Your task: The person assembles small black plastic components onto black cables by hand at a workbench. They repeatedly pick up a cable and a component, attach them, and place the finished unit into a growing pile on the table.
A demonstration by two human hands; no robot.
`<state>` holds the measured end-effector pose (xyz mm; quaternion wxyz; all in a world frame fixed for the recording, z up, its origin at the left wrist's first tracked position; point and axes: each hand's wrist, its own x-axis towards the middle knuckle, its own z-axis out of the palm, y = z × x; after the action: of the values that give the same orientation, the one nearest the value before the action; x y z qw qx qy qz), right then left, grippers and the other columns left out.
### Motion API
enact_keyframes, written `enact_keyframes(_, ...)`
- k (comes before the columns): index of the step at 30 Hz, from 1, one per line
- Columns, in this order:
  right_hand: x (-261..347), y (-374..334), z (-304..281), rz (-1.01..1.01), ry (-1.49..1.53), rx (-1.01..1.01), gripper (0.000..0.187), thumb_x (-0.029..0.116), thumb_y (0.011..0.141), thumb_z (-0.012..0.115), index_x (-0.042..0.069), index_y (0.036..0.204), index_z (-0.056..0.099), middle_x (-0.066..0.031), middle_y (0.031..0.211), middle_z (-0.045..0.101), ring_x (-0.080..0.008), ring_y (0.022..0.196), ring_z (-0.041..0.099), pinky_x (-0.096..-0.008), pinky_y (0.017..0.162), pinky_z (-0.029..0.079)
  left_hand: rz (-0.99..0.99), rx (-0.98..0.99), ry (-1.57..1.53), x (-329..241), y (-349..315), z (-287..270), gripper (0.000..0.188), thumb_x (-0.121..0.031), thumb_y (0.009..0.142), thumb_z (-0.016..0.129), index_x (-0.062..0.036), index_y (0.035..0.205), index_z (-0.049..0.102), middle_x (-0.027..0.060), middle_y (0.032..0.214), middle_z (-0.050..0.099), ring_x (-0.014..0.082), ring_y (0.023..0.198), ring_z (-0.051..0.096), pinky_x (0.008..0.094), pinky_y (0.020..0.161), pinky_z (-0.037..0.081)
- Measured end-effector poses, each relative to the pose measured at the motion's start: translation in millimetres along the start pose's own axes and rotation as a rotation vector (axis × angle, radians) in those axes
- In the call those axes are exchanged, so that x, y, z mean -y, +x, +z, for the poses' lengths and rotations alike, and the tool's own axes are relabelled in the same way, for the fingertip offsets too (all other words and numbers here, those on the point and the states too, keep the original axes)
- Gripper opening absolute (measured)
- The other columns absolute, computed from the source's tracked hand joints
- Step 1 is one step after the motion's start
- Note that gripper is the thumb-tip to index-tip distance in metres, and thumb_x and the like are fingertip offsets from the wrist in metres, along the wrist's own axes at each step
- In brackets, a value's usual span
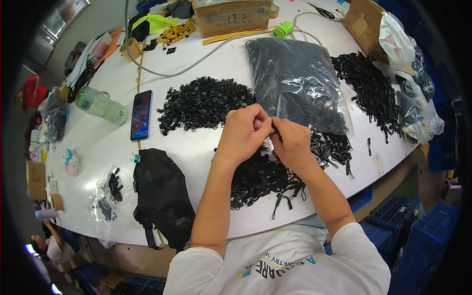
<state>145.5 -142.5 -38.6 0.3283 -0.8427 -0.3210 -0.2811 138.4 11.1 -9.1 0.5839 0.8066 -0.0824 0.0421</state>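
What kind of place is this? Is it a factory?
Probably a small workshop or factory assembly table. The white table holds heaps of small black parts, a clear bag of more parts and a cardboard box. Both hands, left hand and right hand, pinch one piece together.

Single head-worn fisheye view; looks steeply down, close over white table [196,147]; forearms enter from lower edge; rim bends edges.

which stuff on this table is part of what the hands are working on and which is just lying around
In use: left hand and right hand pinching a small black piece; black parts pile; assembled pile; bag of parts.

Lying about: phone, green bottle, black pouch, cardboard box.
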Motion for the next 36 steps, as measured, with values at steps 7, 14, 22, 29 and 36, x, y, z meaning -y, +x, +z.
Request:
enact_keyframes(7,-9,7,-17,-0.061,0.058,0.023,0.02,0.003,0.071,0.071,0.002,0.089,0.062,-0.0066,0.063,0.054,-0.0237,0.053,0.056,-0.0336,0.047,0.043,-0.097,0.206,-0.216,8,3,2,0.029,-0.015,0.092,0.053,0.0021,0.07,0.058,0.0049,0.056,0.055,0.0094,0.048,0.049,0.0263,0.047,0.039)
enact_keyframes(14,-12,5,-19,-0.129,0.129,0.071,0.023,0.008,0.063,0.076,0.005,0.078,0.059,-0.0063,0.064,0.056,-0.0238,0.053,0.056,-0.0338,0.047,0.042,0.005,-0.049,-0.152,15,3,3,0.022,-0.009,0.091,0.054,0.0035,0.074,0.06,0.0039,0.06,0.057,0.0076,0.048,0.05,0.0233,0.047,0.04)
enact_keyframes(22,-22,7,-27,-0.02,0.314,0.068,0.015,0.011,0.078,0.07,0.002,0.076,0.058,-0.0083,0.058,0.052,-0.0252,0.046,0.053,-0.0343,0.044,0.039,0.102,0.038,-0.408,-1,2,14,0.01,-0.004,0.088,0.062,0.0023,0.094,0.068,0.0057,0.088,0.064,0.0105,0.076,0.061,0.0216,0.062,0.047)
enact_keyframes(29,-17,6,-23,0.075,0.38,-0.013,0.01,0.008,0.078,0.069,0.0,0.079,0.063,-0.0106,0.057,0.053,-0.0244,0.044,0.05,-0.0326,0.044,0.037,0.287,-0.022,0.037,2,4,15,0.012,0.001,0.081,0.064,0.0013,0.093,0.066,0.0097,0.077,0.061,0.0197,0.067,0.062,0.0282,0.059,0.047)
enact_keyframes(36,-24,8,-28,0.128,0.268,0.342,0.013,0.014,0.08,0.068,0.002,0.084,0.065,-0.0154,0.066,0.059,-0.0343,0.059,0.057,-0.0394,0.053,0.043,0.404,0.092,0.368,4,1,2,0.018,0.005,0.075,0.063,0.001,0.093,0.064,0.0137,0.077,0.062,0.0301,0.068,0.062,0.0358,0.06,0.048)
